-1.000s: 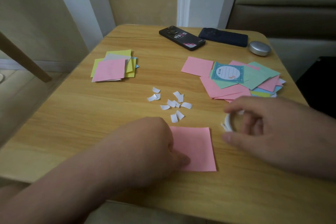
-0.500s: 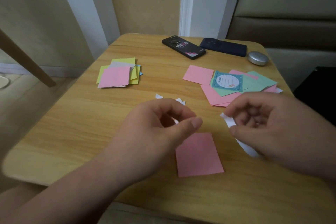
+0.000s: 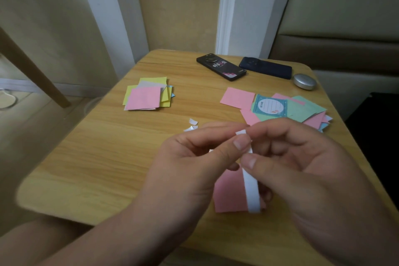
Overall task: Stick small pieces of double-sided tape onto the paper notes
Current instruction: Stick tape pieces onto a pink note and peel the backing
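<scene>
Setting: a room in a home.
- Small wood-grain table (image 3: 108, 157) with rounded corners.
- Beige walls; white door frame (image 3: 224, 17), far centre.
- White skirting board (image 3: 17, 85), far left.
- Padded beige-and-brown upholstery (image 3: 345, 28), far right.
- Slanted wooden leg (image 3: 32, 69), left.
- Personal effects at the table's far edge: black phone (image 3: 221, 67), dark blue phone (image 3: 266, 67), small silver case (image 3: 304, 81).
- Loose coloured paper notes (image 3: 146, 98) in piles on the table.

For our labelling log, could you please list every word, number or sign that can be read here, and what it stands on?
Nothing is legible.
Black phone: pale and red marks on its back, too blurred to read.
Teal memo note: a short upright line of print beside its ruled lines, too small to read.
White tape strip: no print visible.
</scene>
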`<state>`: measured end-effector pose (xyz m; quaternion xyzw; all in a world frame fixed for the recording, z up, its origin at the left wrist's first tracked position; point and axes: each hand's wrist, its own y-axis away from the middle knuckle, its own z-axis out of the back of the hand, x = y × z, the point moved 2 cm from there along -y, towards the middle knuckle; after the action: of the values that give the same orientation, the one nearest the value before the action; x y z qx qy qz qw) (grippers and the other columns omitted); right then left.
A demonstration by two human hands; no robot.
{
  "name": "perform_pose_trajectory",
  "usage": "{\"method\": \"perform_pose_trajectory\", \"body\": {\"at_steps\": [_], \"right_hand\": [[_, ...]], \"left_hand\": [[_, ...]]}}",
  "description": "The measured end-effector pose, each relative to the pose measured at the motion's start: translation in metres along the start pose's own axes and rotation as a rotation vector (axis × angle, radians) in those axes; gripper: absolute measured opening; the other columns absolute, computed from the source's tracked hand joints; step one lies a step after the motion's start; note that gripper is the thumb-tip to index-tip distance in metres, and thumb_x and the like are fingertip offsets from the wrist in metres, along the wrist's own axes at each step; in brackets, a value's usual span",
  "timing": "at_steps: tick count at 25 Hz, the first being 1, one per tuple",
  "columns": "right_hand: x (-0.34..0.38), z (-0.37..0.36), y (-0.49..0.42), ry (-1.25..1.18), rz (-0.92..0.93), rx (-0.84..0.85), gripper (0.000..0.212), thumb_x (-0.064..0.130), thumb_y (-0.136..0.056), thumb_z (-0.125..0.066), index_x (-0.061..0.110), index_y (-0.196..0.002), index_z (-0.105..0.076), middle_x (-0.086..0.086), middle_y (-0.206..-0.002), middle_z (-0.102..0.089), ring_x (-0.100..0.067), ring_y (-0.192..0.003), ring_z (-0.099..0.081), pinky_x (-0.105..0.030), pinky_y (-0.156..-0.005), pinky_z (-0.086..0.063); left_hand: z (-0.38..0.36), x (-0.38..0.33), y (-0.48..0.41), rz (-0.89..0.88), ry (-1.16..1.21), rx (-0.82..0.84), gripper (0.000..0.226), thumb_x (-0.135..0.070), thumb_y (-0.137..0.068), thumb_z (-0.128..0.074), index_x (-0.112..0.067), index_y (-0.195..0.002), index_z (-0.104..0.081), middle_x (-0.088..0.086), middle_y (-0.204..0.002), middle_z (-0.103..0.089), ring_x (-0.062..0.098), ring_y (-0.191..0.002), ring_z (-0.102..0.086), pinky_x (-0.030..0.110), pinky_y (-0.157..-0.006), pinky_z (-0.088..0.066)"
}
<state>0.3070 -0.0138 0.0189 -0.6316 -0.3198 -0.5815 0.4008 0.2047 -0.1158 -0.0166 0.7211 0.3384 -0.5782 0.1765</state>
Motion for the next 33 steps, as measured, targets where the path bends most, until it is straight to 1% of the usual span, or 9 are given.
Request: {"method": "perform_pose_trajectory", "body": {"at_steps": [2, 5, 8, 12, 15, 21, 25, 30, 33], "right_hand": [[-0.003, -0.005, 0.003, 0.02, 0.025, -0.061, 0.026, 0.014, -0.069, -0.074, 0.025, -0.092, -0.069, -0.013, -0.072, -0.069, -0.013, -0.054, -0.059, -0.021, -0.049, -0.047], [-0.01, -0.007, 0.001, 0.001, -0.016, -0.118, 0.044, 0.018, -0.071, -0.083, 0.029, -0.104, -0.055, -0.013, -0.074, -0.069, -0.023, -0.06, -0.063, -0.027, -0.054, -0.052], [-0.014, -0.01, -0.006, -0.166, -0.106, -0.08, 0.035, 0.011, -0.071, -0.07, 0.026, -0.101, -0.06, -0.02, -0.082, -0.071, -0.037, -0.071, -0.068, -0.047, -0.066, -0.054], [-0.014, -0.016, -0.008, -0.265, -0.172, 0.004, 0.022, 0.012, -0.073, -0.065, 0.019, -0.094, -0.068, -0.026, -0.075, -0.068, -0.039, -0.058, -0.065, -0.047, -0.06, -0.052], [-0.012, -0.017, -0.008, -0.218, -0.138, -0.011, 0.017, 0.018, -0.075, -0.065, 0.02, -0.091, -0.071, -0.021, -0.065, -0.066, -0.036, -0.049, -0.061, -0.045, -0.053, -0.051], [-0.016, -0.016, -0.008, -0.154, -0.07, -0.064, 0.011, 0.024, -0.078, -0.064, 0.018, -0.086, -0.071, -0.018, -0.061, -0.063, -0.033, -0.041, -0.056, -0.039, -0.046, -0.049], [-0.016, -0.015, -0.01, -0.107, -0.071, -0.066, 0.014, 0.025, -0.078, -0.076, 0.016, -0.088, -0.071, -0.018, -0.062, -0.063, -0.031, -0.041, -0.055, -0.037, -0.046, -0.049], [-0.018, -0.018, -0.009, -0.106, -0.099, -0.043, 0.012, 0.027, -0.079, -0.073, 0.016, -0.084, -0.071, -0.019, -0.062, -0.062, -0.032, -0.041, -0.054, -0.038, -0.044, -0.05], [-0.016, -0.018, -0.009, -0.08, -0.124, -0.05, 0.018, 0.034, -0.079, -0.077, 0.018, -0.086, -0.072, -0.018, -0.062, -0.064, -0.032, -0.043, -0.055, -0.038, -0.046, -0.049]], "left_hand": [[0.0, -0.002, 0.0, -0.007, -0.01, -0.038, 0.018, -0.018, -0.079, -0.075, -0.014, -0.096, -0.081, 0.012, -0.107, -0.075, 0.044, -0.107, -0.065, 0.055, -0.097, -0.051], [-0.001, -0.004, 0.001, -0.029, 0.003, -0.092, 0.015, -0.017, -0.078, -0.073, -0.015, -0.09, -0.082, 0.005, -0.101, -0.077, 0.023, -0.099, -0.071, 0.034, -0.086, -0.056], [-0.005, -0.006, 0.002, -0.057, 0.049, -0.099, 0.009, -0.014, -0.077, -0.074, -0.014, -0.083, -0.081, -0.002, -0.091, -0.075, 0.011, -0.078, -0.067, 0.021, -0.063, -0.052], [-0.007, -0.014, 0.005, -0.017, 0.1, -0.109, 0.009, -0.019, -0.073, -0.077, -0.013, -0.08, -0.078, 0.0, -0.076, -0.066, 0.014, -0.049, -0.048, 0.02, -0.041, -0.037], [-0.005, -0.013, 0.004, -0.04, 0.151, -0.09, 0.007, -0.016, -0.078, -0.078, -0.013, -0.085, -0.077, 0.007, -0.068, -0.06, 0.02, -0.046, -0.045, 0.023, -0.041, -0.038], [-0.005, -0.012, 0.004, -0.011, 0.157, -0.048, 0.024, -0.016, -0.077, -0.073, -0.011, -0.101, -0.076, 0.012, -0.062, -0.056, 0.022, -0.044, -0.047, 0.026, -0.04, -0.041], [-0.007, -0.012, 0.004, 0.042, 0.228, -0.057, 0.039, -0.012, -0.076, -0.075, -0.013, -0.115, -0.072, 0.009, -0.07, -0.061, 0.022, -0.046, -0.049, 0.027, -0.042, -0.043], [-0.005, -0.017, 0.004, 0.02, 0.12, -0.094, 0.02, -0.019, -0.076, -0.072, -0.007, -0.092, -0.077, 0.008, -0.06, -0.06, 0.023, -0.047, -0.05, 0.028, -0.043, -0.044], [-0.004, -0.022, 0.003, -0.081, -0.022, -0.131, 0.017, -0.016, -0.073, -0.071, -0.004, -0.083, -0.078, -0.003, -0.068, -0.067, 0.008, -0.053, -0.056, 0.021, -0.049, -0.047]]}}
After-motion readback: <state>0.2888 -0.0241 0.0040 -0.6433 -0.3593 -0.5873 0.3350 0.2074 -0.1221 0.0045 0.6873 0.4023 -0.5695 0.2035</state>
